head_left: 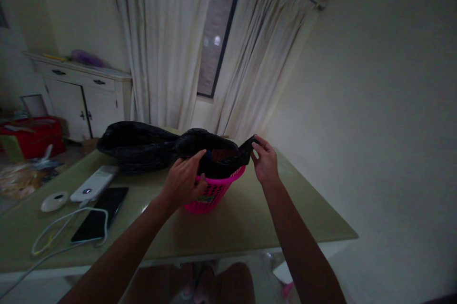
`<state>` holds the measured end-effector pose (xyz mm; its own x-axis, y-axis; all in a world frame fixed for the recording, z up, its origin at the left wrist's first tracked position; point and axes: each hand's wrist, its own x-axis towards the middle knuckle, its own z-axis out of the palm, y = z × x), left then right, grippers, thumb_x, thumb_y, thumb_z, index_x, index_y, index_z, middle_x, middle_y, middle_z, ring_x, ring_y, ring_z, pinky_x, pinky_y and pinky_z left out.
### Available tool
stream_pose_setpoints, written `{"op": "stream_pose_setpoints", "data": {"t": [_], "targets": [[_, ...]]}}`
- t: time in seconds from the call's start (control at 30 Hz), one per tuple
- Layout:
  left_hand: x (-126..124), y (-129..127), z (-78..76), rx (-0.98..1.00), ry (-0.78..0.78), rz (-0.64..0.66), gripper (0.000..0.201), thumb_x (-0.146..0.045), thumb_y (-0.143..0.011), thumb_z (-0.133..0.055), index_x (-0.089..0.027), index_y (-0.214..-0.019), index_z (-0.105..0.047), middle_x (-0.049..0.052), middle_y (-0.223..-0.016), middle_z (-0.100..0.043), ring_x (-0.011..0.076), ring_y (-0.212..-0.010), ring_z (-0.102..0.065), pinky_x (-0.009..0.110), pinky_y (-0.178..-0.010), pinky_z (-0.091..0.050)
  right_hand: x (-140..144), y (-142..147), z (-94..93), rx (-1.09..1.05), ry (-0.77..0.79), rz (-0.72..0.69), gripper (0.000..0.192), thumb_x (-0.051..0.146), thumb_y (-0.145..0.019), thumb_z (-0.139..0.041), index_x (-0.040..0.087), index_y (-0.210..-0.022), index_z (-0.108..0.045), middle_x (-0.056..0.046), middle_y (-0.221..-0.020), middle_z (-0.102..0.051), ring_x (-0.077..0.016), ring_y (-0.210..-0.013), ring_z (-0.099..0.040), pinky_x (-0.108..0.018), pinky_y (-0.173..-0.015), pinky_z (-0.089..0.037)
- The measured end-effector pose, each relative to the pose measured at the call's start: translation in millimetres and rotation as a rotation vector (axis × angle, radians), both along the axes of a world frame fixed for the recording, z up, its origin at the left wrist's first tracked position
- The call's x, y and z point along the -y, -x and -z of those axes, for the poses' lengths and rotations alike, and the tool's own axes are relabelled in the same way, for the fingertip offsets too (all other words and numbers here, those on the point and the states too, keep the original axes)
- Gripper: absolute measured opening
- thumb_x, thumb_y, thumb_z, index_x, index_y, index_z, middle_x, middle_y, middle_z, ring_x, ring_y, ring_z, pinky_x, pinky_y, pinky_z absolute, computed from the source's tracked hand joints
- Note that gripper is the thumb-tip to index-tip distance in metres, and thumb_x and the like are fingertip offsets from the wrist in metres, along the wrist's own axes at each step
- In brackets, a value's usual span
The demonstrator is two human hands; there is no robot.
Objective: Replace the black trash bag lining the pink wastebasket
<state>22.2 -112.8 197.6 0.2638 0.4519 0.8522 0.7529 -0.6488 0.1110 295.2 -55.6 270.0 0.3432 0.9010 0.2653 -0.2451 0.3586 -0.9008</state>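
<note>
Bag: black bag point(217, 161) sits in pink basket point(214, 192), desk point(250, 218) centre.
Left hand point(183, 180): fingers pinch rim at 9 o'clock.
Right hand point(264, 161): fingers pinch rim at 3 o'clock.
Technique: I'd pull evenly outward, rim over basket edge.

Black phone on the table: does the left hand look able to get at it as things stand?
Probably yes, once it lets go: the left hand grips the black bag over the pink basket, and the phone lies uncovered nearby.

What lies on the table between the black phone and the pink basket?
In the head view, only bare table lies between the black phone and the pink basket.
</note>
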Motion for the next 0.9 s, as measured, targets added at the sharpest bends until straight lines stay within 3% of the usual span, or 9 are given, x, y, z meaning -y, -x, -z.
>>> {"op": "stream_pose_setpoints", "data": {"t": [0.07, 0.17, 0.3, 0.4, 0.47, 0.53, 0.67, 0.83, 0.9], "targets": [[1.0, -4.7, 0.3, -0.025, -0.030, 0.031, 0.056, -0.019, -0.091, -0.052, -0.009, -0.146, -0.050, 0.006, -0.088, -0.076, 0.0252, -0.073, -0.073, 0.041, -0.078, -0.048, -17.8, -1.3, -9.6, 0.023, 0.060, 0.085, 0.044, 0.020, -0.064, -0.084, 0.023, -0.107, -0.076, -0.002, -0.106, -0.075, -0.0152, -0.092, -0.068, -0.027, -0.076, -0.057], [3.2, -16.4, 1.2, -0.030, -0.065, 0.065, 0.050, -0.018, -0.089, -0.051, -0.012, -0.138, -0.054, 0.006, -0.086, -0.077, 0.0256, -0.071, -0.072, 0.041, -0.075, -0.048, -40.9, 14.0, -31.5, 0.083, 0.114, 0.056, 0.039, 0.012, -0.063, -0.073, 0.020, -0.100, -0.076, 0.000, -0.091, -0.074, -0.0135, -0.079, -0.065, -0.024, -0.066, -0.054], [7.2, -38.2, -1.2, -0.043, -0.031, 0.060, 0.045, -0.018, -0.088, -0.053, -0.012, -0.133, -0.057, 0.009, -0.089, -0.079, 0.0293, -0.077, -0.074, 0.045, -0.077, -0.050, -45.3, 62.5, -63.6, 0.268, -0.003, -0.288, 0.038, 0.019, -0.062, -0.072, 0.020, -0.099, -0.083, 0.001, -0.078, -0.073, -0.0129, -0.066, -0.059, -0.023, -0.058, -0.049], [10.2, -49.8, -5.3, -0.051, 0.063, 0.025, 0.031, -0.021, -0.092, -0.055, -0.016, -0.122, -0.061, 0.010, -0.090, -0.079, 0.0306, -0.082, -0.075, 0.046, -0.079, -0.052, -23.2, 93.5, -84.8, 0.351, -0.154, -0.593, 0.035, 0.026, -0.065, -0.076, 0.023, -0.098, -0.086, 0.000, -0.084, -0.076, -0.0145, -0.072, -0.064, -0.026, -0.066, -0.053], [12.3, -51.0, -6.8, -0.030, 0.107, 0.023, 0.024, -0.024, -0.097, -0.057, -0.019, -0.119, -0.061, 0.011, -0.095, -0.080, 0.0311, -0.088, -0.077, 0.046, -0.080, -0.053, -2.4, 98.6, -96.2, 0.335, -0.243, -0.652, 0.031, 0.027, -0.066, -0.075, 0.024, -0.095, -0.085, 0.000, -0.090, -0.078, -0.0167, -0.080, -0.068, -0.029, -0.075, -0.056], [14.7, -45.6, -5.3, 0.018, 0.089, 0.039, 0.027, -0.029, -0.100, -0.060, -0.020, -0.125, -0.059, 0.012, -0.105, -0.081, 0.0314, -0.095, -0.077, 0.046, -0.084, -0.055, 15.8, 88.1, -103.9, 0.315, -0.314, -0.583, 0.026, 0.028, -0.065, -0.072, 0.024, -0.089, -0.083, -0.001, -0.090, -0.077, -0.0188, -0.083, -0.068, -0.031, -0.077, -0.056], [19.1, -19.9, 8.2, 0.223, -0.135, -0.012, 0.027, -0.025, -0.103, -0.062, -0.023, -0.131, -0.059, 0.011, -0.110, -0.081, 0.0279, -0.098, -0.079, 0.045, -0.090, -0.060, 31.0, 32.2, -103.4, 0.211, -0.397, -0.235, 0.025, 0.029, -0.067, -0.072, 0.025, -0.090, -0.081, -0.001, -0.081, -0.068, -0.0163, -0.074, -0.060, -0.029, -0.066, -0.050], [23.9, 10.5, 28.9, 0.320, -0.432, -0.014, 0.032, -0.010, -0.095, -0.073, -0.025, -0.122, -0.066, 0.007, -0.101, -0.082, 0.0225, -0.092, -0.081, 0.035, -0.086, -0.064, 33.1, -41.2, -76.2, 0.138, -0.300, -0.045, 0.030, 0.024, -0.066, -0.085, 0.025, -0.095, -0.080, 0.010, -0.058, -0.040, -0.0066, -0.048, -0.024, -0.024, -0.049, -0.032], [26.5, 14.7, 32.1, 0.338, -0.440, -0.032, 0.035, -0.012, -0.093, -0.077, -0.024, -0.124, -0.067, 0.007, -0.099, -0.082, 0.0211, -0.087, -0.081, 0.033, -0.082, -0.065, 36.9, -57.1, -64.6, 0.175, -0.214, -0.030, 0.032, 0.035, -0.067, -0.091, 0.023, -0.096, -0.080, 0.009, -0.060, -0.047, -0.0061, -0.048, -0.030, -0.024, -0.051, -0.038]]}}
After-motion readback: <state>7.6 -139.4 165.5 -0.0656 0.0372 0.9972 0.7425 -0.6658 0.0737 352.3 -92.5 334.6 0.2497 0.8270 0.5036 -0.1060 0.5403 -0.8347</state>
